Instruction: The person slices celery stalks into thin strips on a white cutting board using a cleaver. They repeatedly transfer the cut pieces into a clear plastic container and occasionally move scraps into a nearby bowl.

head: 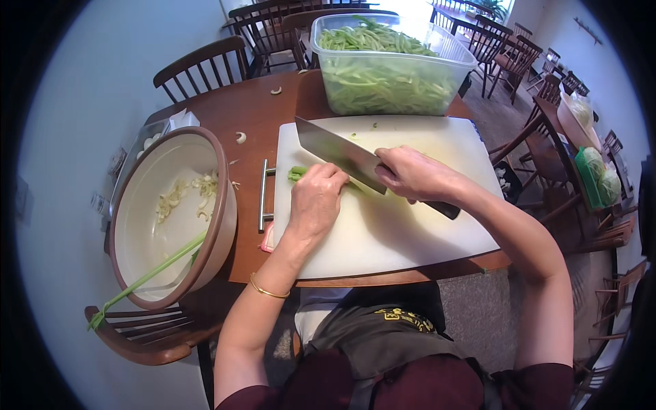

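On a white cutting board (333, 251), my left hand (316, 197) presses down on green celery stalks (297, 173). Their ends poke out to the left of my fingers, and most of their length is hidden under the hand. My right hand (417, 174) grips the dark handle of a cleaver (338, 156). Its broad blade stands just right of my left fingertips and slants toward the far left of the board. Whether the edge touches the celery cannot be seen. A few green scraps (354, 136) lie on the far part of the board.
Behind the board stands a clear plastic tub (394, 64) of cut green strips. At left, a large basin (154, 246) holds pale trimmings and one long celery stalk (154, 274) across its rim. A metal handle (263, 195) sits beside the board. Cabbages (609, 185) rest at far right.
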`<move>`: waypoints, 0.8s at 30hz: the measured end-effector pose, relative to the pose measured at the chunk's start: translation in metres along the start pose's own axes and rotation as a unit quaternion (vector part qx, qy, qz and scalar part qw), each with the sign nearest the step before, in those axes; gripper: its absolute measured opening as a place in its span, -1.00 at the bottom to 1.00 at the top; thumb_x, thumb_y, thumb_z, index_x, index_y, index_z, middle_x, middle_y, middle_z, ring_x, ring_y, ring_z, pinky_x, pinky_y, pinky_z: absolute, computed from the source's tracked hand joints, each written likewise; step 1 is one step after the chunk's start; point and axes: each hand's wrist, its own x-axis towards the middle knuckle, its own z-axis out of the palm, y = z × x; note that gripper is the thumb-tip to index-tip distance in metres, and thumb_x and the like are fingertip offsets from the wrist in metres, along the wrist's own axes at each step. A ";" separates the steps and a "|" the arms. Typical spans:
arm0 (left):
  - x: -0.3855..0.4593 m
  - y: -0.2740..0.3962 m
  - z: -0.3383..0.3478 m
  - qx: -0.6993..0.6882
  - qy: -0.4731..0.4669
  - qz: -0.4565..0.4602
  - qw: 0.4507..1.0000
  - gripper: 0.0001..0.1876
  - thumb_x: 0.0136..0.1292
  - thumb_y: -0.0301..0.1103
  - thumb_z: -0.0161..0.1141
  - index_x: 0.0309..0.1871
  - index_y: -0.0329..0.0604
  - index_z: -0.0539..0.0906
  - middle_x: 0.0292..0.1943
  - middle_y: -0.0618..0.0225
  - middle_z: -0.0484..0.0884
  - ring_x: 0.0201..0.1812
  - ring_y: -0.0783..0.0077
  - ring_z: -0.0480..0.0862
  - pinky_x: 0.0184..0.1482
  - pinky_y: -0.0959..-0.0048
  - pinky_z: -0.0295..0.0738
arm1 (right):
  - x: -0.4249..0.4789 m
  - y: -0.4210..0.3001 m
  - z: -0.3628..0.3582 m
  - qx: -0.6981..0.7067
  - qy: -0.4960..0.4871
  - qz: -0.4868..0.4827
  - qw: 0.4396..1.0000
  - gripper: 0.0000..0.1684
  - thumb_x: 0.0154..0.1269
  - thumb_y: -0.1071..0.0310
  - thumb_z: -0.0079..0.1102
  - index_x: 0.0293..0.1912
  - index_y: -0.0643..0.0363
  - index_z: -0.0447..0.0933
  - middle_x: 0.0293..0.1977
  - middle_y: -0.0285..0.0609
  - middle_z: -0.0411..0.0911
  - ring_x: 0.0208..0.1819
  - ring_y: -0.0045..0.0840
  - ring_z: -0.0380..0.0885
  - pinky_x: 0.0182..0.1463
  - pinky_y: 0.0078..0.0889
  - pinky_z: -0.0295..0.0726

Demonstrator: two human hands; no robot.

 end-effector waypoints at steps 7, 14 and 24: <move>0.000 0.001 -0.004 0.024 -0.020 -0.025 0.999 -0.89 0.10 -0.55 0.34 -0.28 -0.19 0.74 -0.28 0.29 0.71 -0.17 0.17 0.69 -0.10 0.25 0.61 | -0.032 -0.007 0.000 -0.030 -0.016 0.023 0.999 -0.73 0.48 0.34 -0.07 -0.27 0.40 0.37 -0.60 0.09 0.54 -0.59 -0.22 0.65 -0.40 -0.11 0.62; 0.000 -0.022 -0.010 0.022 0.003 -0.011 1.000 -0.91 0.13 -0.55 0.32 -0.31 -0.15 0.75 -0.31 0.31 0.71 -0.19 0.21 0.69 -0.15 0.26 0.63 | -0.011 -0.008 0.015 0.001 -0.003 -0.008 1.000 -0.72 0.47 0.36 -0.08 -0.28 0.43 0.37 -0.59 0.10 0.55 -0.61 -0.25 0.64 -0.45 -0.10 0.61; -0.006 -0.024 -0.010 0.062 -0.020 -0.017 0.998 -0.86 0.10 -0.54 0.31 -0.26 -0.12 0.73 -0.31 0.35 0.68 -0.22 0.23 0.66 -0.19 0.26 0.61 | -0.024 -0.016 0.008 -0.099 0.034 -0.068 0.992 -0.74 0.44 0.36 -0.03 -0.24 0.42 0.44 -0.47 0.31 0.56 -0.31 0.21 0.59 -0.16 0.14 0.54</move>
